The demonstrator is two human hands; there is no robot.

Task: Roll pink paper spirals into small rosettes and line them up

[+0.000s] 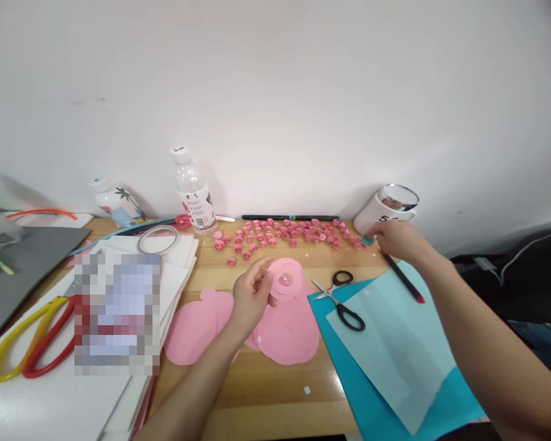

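Note:
My left hand [251, 294] is closed on a pink paper disc [292, 267], pinching its left edge. The disc has a ring-shaped cut and a small white piece near its centre. Below it lie larger pink paper shapes [294, 337], overlapping on the wooden table. Off to the right, my right hand [400, 240] is closed on a small teal object [368, 239] in front of the white mug [379, 214]; its kind cannot be made out. Black-handled scissors [337, 300] lie spread between the hands, and many rolled pink paper roses [294, 233] sit along the wall.
Blue paper sheets [395, 355] cover the right side, with a dark pen [404, 278] on them. A plastic bottle [195, 196] stands by the wall. White papers [37, 404], red-and-yellow scissors [50, 337] and a tape roll [158, 239] occupy the left.

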